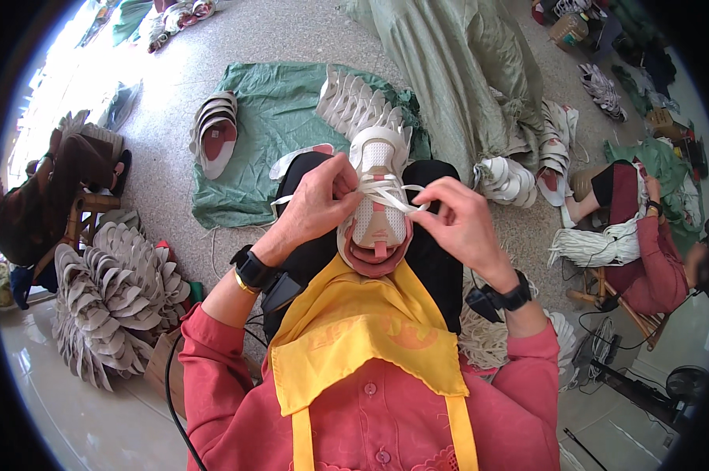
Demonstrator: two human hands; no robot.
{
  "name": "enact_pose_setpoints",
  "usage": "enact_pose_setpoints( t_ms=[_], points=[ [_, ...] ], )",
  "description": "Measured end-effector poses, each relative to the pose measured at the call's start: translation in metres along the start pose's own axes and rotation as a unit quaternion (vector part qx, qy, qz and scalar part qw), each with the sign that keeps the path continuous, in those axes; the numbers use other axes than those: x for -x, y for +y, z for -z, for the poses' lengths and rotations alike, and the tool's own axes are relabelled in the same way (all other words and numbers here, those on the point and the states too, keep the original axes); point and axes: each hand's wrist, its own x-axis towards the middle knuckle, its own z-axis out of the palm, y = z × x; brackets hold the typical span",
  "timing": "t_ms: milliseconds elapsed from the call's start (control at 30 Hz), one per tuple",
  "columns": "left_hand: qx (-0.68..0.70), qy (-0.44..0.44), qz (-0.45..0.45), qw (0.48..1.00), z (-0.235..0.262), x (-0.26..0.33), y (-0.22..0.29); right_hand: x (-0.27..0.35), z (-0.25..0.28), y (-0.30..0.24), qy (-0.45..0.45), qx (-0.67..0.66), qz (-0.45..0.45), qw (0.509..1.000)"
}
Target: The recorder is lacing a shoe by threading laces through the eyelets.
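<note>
Fingers of the left hand (317, 206) and right hand (455, 216) pinch the white lace (386, 191) on the shoe (378, 212), and a hard tug might pull it out.

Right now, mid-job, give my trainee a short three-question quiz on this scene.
1. True or false: both hands pinch the white lace over the shoe upper.
2. Which hand sits nearer the green sack spread on the floor? A) left hand B) right hand
3. Fill in: a ____ apron covers the person's lap.

Key: 1 true; 2 A; 3 yellow.
</note>
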Motion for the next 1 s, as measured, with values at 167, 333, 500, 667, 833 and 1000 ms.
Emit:
enact_pose_setpoints(
  t_ms=[167, 333, 500, 667, 833, 1000],
  points=[
    [-0.024, -0.015, 0.029, 0.999, 0.006, 0.003, 0.012, -0.016, -0.004, 0.006, -0.058, -0.007, -0.033, 0.998],
    [0.061, -0.040, 0.036, 0.997, 0.004, 0.003, -0.010, -0.029, 0.008, 0.029, -0.103, -0.166, -0.121, 0.973],
    [0.153, -0.103, 0.047, 0.982, 0.010, 0.009, 0.003, -0.027, 0.007, 0.046, -0.123, -0.259, -0.173, 0.942],
    [0.099, -0.108, 0.044, 0.988, 0.037, 0.020, 0.016, -0.029, 0.006, 0.042, -0.126, -0.330, -0.173, 0.919],
    [0.155, -0.068, 0.095, 0.981, 0.080, 0.046, 0.030, -0.027, -0.001, 0.047, -0.138, -0.428, -0.179, 0.875],
    [0.167, -0.044, 0.081, 0.982, 0.099, 0.070, 0.037, -0.031, -0.014, 0.039, -0.094, -0.370, -0.176, 0.907]
  ],
)
